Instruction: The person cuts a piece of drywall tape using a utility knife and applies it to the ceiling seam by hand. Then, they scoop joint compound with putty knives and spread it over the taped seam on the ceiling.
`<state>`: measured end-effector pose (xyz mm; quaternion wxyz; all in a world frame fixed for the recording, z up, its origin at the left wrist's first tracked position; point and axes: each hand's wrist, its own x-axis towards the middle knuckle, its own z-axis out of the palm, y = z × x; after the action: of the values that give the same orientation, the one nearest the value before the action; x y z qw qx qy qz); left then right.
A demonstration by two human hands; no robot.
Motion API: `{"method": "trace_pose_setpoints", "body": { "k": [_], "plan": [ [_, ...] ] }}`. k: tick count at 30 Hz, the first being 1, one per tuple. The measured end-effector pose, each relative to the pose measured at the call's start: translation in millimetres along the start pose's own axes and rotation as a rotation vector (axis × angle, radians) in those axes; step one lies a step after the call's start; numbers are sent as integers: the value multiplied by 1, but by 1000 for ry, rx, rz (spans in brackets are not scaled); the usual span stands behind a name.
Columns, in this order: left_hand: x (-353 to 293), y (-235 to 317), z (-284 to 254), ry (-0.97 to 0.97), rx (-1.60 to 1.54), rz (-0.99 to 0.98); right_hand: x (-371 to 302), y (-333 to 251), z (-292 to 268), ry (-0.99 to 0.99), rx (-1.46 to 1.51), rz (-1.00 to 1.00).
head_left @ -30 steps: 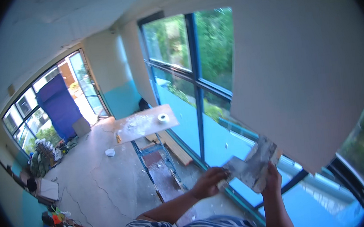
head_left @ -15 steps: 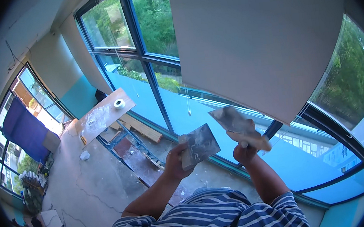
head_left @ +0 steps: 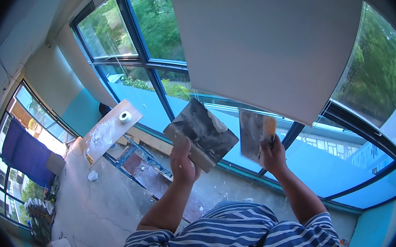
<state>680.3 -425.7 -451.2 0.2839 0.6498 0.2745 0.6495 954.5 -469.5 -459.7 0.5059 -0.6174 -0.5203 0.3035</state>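
Note:
My left hand (head_left: 183, 162) is closed round the near edge of a squarish plaster hawk (head_left: 204, 133). Its dark face is tilted up, with pale plaster smeared along the far right side. In my right hand (head_left: 272, 155) is a plastering trowel (head_left: 251, 132), gripped by its handle and held upright. The trowel's flat rectangular blade is grey and stained, standing just right of the hawk with a small gap between them. My fingers partly hide the trowel's handle.
Large dark-framed windows (head_left: 162, 86) and a pale blind (head_left: 271, 45) stand ahead. Below left, a board (head_left: 128, 106) carries a white tape roll (head_left: 125, 116) and plastic, beside a blue metal frame (head_left: 149, 157). Cables and clutter lie on the floor (head_left: 119, 197).
The hawk has risen and turned, showing more of its face. The trowel has swung from a slanted, blurred pose to upright and come lower, nearer the hawk. The view has shifted slightly.

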Motion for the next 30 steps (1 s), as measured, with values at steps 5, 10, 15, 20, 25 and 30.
{"method": "trace_pose_setpoints", "body": {
  "k": [5,10,15,20,25,30],
  "plan": [
    [-13,13,40,-149,-96,261,4,-5,0,-83,1106,558],
    [-7,14,43,-451,240,506,-3,-8,-18,-74,1212,445],
    [-1,-4,40,-424,419,502,-14,-17,-37,-6,1182,335],
    [22,8,36,-274,552,599,-13,-40,-46,375,1129,-74],
    [42,42,76,-308,619,869,-14,-50,-43,458,1082,-402],
    [66,68,82,-214,593,1016,-51,-83,-30,308,647,-631]
  ]
}}
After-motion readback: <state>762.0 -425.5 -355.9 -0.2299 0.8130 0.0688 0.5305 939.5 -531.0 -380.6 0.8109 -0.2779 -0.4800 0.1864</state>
